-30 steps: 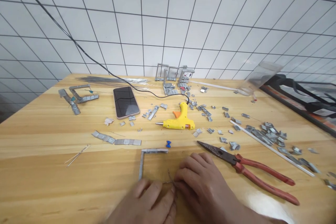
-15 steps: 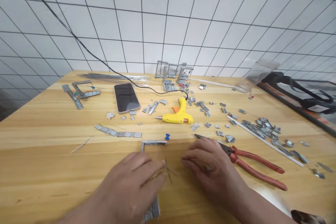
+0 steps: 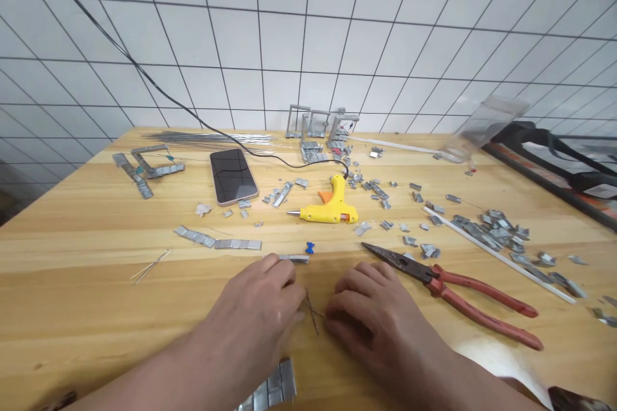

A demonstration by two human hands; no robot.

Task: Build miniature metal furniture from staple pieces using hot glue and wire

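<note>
A thin twisted wire (image 3: 313, 313) with crossing ends stands out between my hands. My right hand (image 3: 373, 318) is curled, its fingertips closed at the wire's right end. On the other side, my left hand (image 3: 260, 308) has its fingers bent and pressed together; what they grip is hidden behind the knuckles. It covers most of a grey metal frame, whose top bar (image 3: 295, 259) shows past the fingers. A panel of flat metal strips (image 3: 274, 388) shows below that wrist. A small blue bow-shaped piece (image 3: 310, 248) lies just beyond the bar.
Red-handled pliers (image 3: 434, 277) lie right of my right hand. Further back are a yellow glue gun (image 3: 332, 210) with a black cord, a phone (image 3: 233, 176), small metal frames (image 3: 313, 131) and thin rods (image 3: 212, 139). Metal scraps (image 3: 496, 231) and a white stick (image 3: 501, 255) lie rightward.
My right hand has moved left and away from the pliers, up to the wire. My left hand has shifted slightly up, covering the frame's corner. The view has shifted a little.
</note>
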